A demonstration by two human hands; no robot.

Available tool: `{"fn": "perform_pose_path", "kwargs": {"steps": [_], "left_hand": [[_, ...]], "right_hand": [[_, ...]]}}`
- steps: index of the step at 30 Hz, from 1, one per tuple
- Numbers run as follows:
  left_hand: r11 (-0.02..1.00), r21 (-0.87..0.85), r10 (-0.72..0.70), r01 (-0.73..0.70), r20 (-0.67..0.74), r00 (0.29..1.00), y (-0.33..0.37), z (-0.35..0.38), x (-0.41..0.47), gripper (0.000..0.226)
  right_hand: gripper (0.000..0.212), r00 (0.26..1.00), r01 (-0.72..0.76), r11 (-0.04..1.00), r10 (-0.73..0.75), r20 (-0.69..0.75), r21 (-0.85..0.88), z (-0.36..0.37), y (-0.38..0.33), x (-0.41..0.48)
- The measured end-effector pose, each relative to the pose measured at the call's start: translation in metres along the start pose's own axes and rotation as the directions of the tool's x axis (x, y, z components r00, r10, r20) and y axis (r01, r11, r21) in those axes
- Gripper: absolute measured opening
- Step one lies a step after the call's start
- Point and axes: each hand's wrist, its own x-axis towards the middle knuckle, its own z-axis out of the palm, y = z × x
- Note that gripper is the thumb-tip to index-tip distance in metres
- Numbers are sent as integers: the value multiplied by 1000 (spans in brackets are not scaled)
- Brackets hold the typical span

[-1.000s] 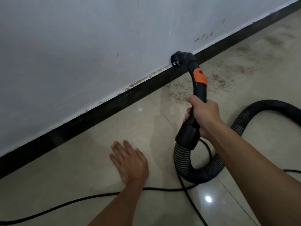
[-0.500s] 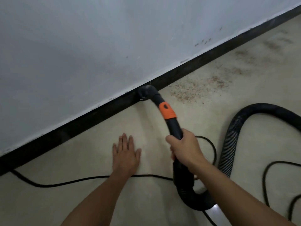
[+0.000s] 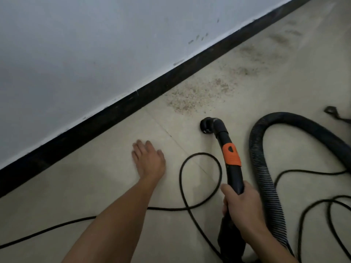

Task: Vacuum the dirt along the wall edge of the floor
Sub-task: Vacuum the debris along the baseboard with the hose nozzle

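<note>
A person crouched over a tiled floor [image 3: 91,179] grips the black vacuum wand [image 3: 234,177] in the right hand [image 3: 242,207], fingers curled round the tube below its orange collar [image 3: 231,155]. The wand's bent nozzle [image 3: 207,125] sits low over the tile, apart from the black baseboard [image 3: 114,112] and just short of a speckled patch of brown dirt [image 3: 190,97] that trails off along the foot of the pale wall [image 3: 95,44]. Whether the nozzle touches the floor cannot be told. The left hand [image 3: 150,162] lies palm down on the tile between baseboard and wand, fingers straight and close together, their tips blurred. A ribbed black hose [image 3: 266,177] arches to the right of the wand. A thin black power cord [image 3: 199,153] loops between the two hands and runs under the left forearm. A small dark object [image 3: 331,110] lies at the far right, too blurred to name.
</note>
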Motion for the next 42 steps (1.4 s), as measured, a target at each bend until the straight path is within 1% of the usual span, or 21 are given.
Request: {"fn": "perform_pose_path", "kwargs": {"steps": [2, 4, 6, 8, 11, 14, 20, 22, 24, 28, 30, 32, 33, 35, 37, 39, 42], "left_hand": [[998, -12, -62, 61, -57, 996, 10, 14, 8, 60], [996, 17, -86, 89, -122, 989, 11, 25, 10, 61], [994, 34, -98, 104, -157, 983, 11, 31, 11, 61], [993, 35, -105, 112, -155, 982, 12, 30, 11, 60], [991, 44, -123, 130, -135, 983, 16, 26, 10, 59], [989, 44, -137, 144, -142, 980, 17, 23, 9, 60], [989, 46, -131, 138, -136, 982, 17, 19, 9, 62], [990, 48, -123, 131, -151, 981, 18, 18, 10, 62], [990, 46, -128, 135, -135, 983, 19, 18, 9, 63], [991, 24, -126, 130, -130, 983, 20, 14, 8, 64], [991, 14, -130, 133, -134, 982, 19, 14, 8, 60], [991, 4, -134, 135, -130, 982, 17, 15, 8, 54], [991, 1, -134, 135, -125, 983, 18, 15, 7, 54], [992, -12, -124, 124, -127, 984, 20, 14, 6, 53], [993, -16, -115, 114, -123, 986, 23, 11, 5, 53], [992, -10, -127, 126, -81, 989, 28, 7, 7, 55], [993, 3, -114, 114, -8, 993, 38, -1, 11, 55]], "right_hand": [[16, 1000, 14, 1000, -14, 25, 9, 12, -7, 11], [15, 998, 9, 999, -12, 59, 43, 30, -18, 27], [15, 996, 14, 999, -18, 84, 53, 50, -29, 44], [16, 994, 27, 999, -31, 108, 41, 69, -39, 56], [18, 987, 50, 998, -43, 155, -41, 89, -53, 68], [18, 981, 32, 999, -23, 194, -39, 101, -66, 83], [19, 975, 117, 987, -92, 202, -112, 105, -85, 120], [19, 976, 140, 979, -111, 187, -145, 104, -85, 121], [18, 974, 158, 973, -125, 190, -168, 105, -84, 119], [16, 964, 173, 970, -131, 233, -170, 102, -90, 113], [18, 945, 213, 950, -141, 295, -228, 93, -89, 105], [21, 926, 269, 893, -137, 350, -360, 77, -79, 88], [22, 926, 286, 855, -130, 355, -432, 65, -72, 77], [27, 942, 268, 801, -101, 320, -536, 42, -54, 59], [29, 965, 198, 819, -67, 253, -539, 21, -40, 46], [27, 983, 113, 873, -28, 182, -474, 4, -31, 40], [22, 997, 13, 950, 12, 80, -313, -12, -24, 38]]}}
